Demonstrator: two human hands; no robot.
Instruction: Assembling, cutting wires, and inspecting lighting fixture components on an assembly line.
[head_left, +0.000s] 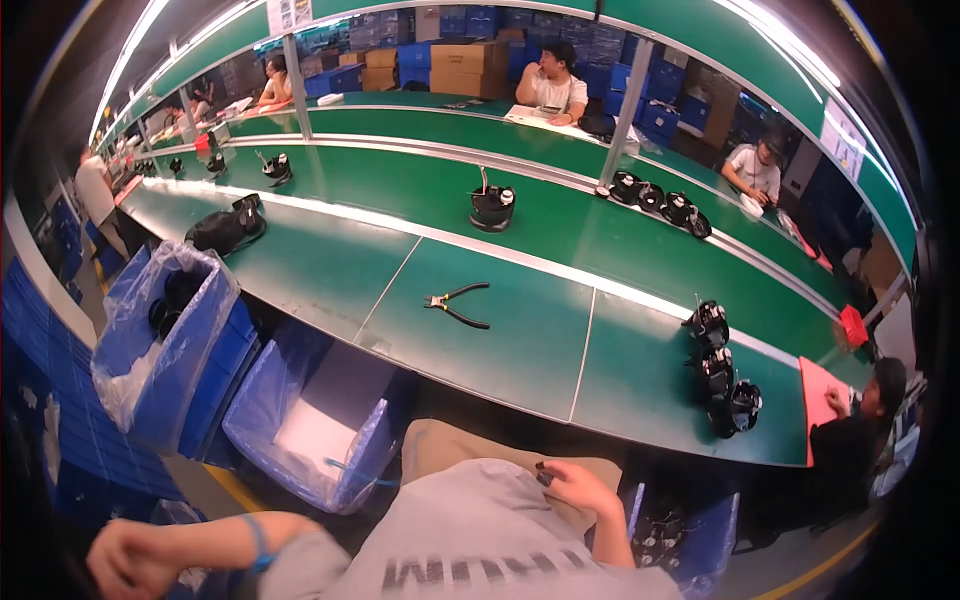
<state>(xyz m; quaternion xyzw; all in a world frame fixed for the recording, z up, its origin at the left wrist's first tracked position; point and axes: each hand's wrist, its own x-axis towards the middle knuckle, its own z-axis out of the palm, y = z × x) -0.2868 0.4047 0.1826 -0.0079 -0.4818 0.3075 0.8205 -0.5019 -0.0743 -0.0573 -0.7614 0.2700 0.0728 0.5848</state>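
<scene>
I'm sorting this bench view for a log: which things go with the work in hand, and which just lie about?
In hand or within reach:
- right hand holding a small dark part
- pliers on the green table
- left hand, fist closed, low at the side

Lying about:
- black round parts at the right
- blue bins with plastic liners
- black bag

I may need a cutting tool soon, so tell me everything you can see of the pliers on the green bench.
The pliers lie flat on the green workbench, alone in front of the person. Dark handles spread apart toward the right, a pale metal head pointing left. They look like small side cutters, though the jaw shape is too small to tell. No hand touches them; only the bench does.
</scene>
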